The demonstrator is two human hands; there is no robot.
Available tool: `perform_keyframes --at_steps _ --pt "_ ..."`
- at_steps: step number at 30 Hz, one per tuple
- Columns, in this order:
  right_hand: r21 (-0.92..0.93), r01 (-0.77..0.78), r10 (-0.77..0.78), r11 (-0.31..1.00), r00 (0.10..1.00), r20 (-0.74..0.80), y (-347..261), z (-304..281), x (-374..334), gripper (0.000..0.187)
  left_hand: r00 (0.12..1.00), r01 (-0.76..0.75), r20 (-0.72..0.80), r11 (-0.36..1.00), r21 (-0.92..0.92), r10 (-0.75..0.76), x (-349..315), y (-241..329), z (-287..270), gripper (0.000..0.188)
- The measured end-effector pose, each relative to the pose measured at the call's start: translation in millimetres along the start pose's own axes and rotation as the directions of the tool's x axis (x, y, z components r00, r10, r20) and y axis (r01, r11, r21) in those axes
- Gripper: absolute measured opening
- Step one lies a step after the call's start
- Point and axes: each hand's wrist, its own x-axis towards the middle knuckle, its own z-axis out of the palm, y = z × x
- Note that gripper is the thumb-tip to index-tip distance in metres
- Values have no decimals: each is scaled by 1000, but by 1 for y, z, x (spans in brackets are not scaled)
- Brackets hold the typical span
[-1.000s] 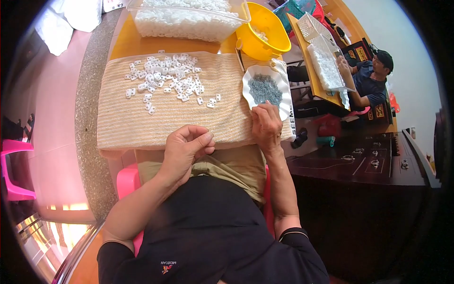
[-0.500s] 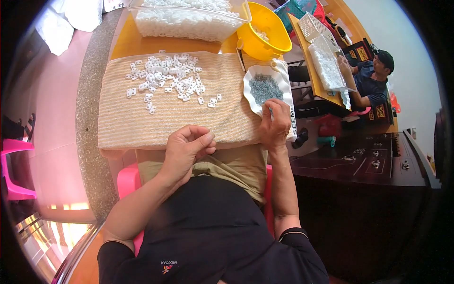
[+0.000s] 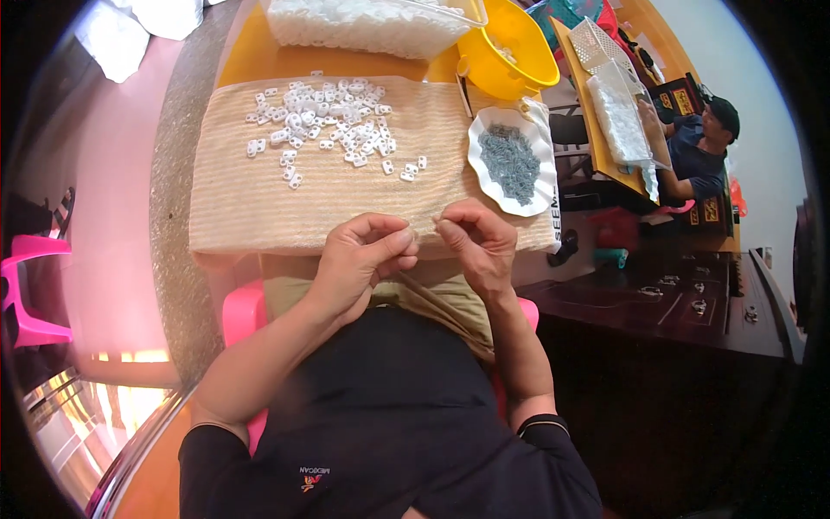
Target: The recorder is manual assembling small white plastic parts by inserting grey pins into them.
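White pieces [image 3: 309, 118], small and two-holed, heaped loosely on a striped, pale tan towel [image 3: 259, 208], toward its far side and left of centre. A few apart from the pile, nearer the lap and off to the right. At the towel's right end, a white dish [image 3: 477, 160] with a wavy rim, with a mass of thin, grey-blue pins [image 3: 510, 164] spread in it.

Left hand [image 3: 359, 259] above the towel's near edge, thumb and forefinger pinched together, other fingers curled in. Right hand [image 3: 480, 246] just beside, palm turned inward, thumb and forefinger tips brought together, near the left fingertips but not touching them. Well short of the pile, and below the dish in the view. Cannot tell whether either pinch contains a piece or a pin: too small to make out.

Beyond the towel, on the orange bench [image 3: 424, 71], a clear bin [image 3: 372, 30] filled with white pieces, cut off by the top edge of the view. Right beside it, a yellow basin [image 3: 519, 69] with some pale bits inside. Farther right, a co-worker [image 3: 696, 156] in a dark cap, seated at another bench with a second clear bin [image 3: 621, 121] of white things.
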Motion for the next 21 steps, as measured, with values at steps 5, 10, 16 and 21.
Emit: perform_keyframes --at_steps 5,10,16,21 --pt "195 -90 85 977 996 35 0 12 -2 9 998 47 28 999 2 -47 -2 2 1 11" --pt "219 -93 78 971 994 74 1 14 -3 9 997 61 44 998 17 -62 -2 2 -1 10" --pt "287 -116 87 951 990 115 3 15 -4 8 997 51 58 998 36 -53 -2 3 0 10" --pt "297 -121 88 947 989 121 10 15 -6 9 998 40 49 997 69 -43 -2 3 0 10"
